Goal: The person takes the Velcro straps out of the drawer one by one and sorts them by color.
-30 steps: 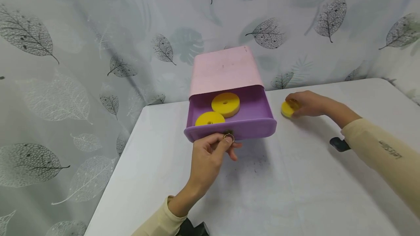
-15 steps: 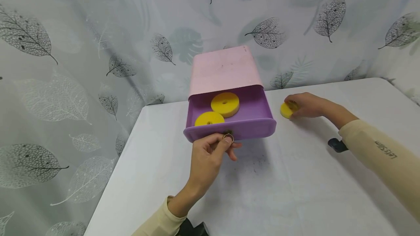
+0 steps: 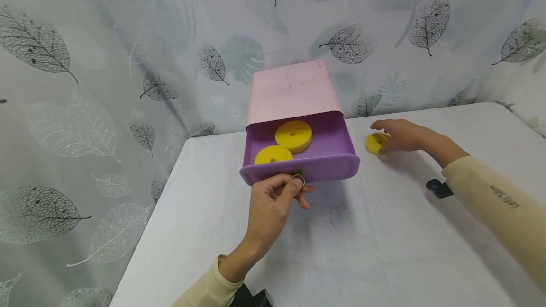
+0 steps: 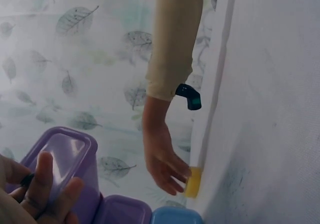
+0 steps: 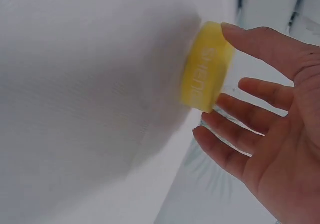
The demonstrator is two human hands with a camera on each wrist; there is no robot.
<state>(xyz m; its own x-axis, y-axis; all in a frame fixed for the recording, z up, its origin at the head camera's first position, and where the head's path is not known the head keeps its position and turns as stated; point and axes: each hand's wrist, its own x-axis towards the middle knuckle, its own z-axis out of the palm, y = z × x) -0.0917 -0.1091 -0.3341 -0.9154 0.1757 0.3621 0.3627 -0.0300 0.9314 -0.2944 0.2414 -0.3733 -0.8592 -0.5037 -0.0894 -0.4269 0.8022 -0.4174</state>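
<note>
My left hand (image 3: 268, 205) pinches the metal ring pull (image 3: 297, 180) on the front of a purple drawer (image 3: 328, 167). The drawer stands pulled out of a pink cabinet (image 3: 294, 91). Two round yellow discs with centre holes lie inside: one at the back (image 3: 294, 135), the other (image 3: 273, 154) by the front wall. On the white table to the right sits a third yellow disc (image 3: 374, 144), with pale lettering on its side in the right wrist view. Around it my right hand (image 5: 280, 119) has its fingers spread and extended, the thumb tip right at the disc's edge.
The white table (image 3: 362, 250) runs up to a leaf-printed curtain (image 3: 298, 18) at the back and left. In the left wrist view another purple drawer (image 4: 122, 211) and a blue one (image 4: 176, 215) show beside the pulled-out drawer. A dark wrist device (image 3: 439, 188) juts from the right sleeve.
My right fingers have loosened and lifted off the disc on the table, which stays in place. The left hand and the drawer have not moved.
</note>
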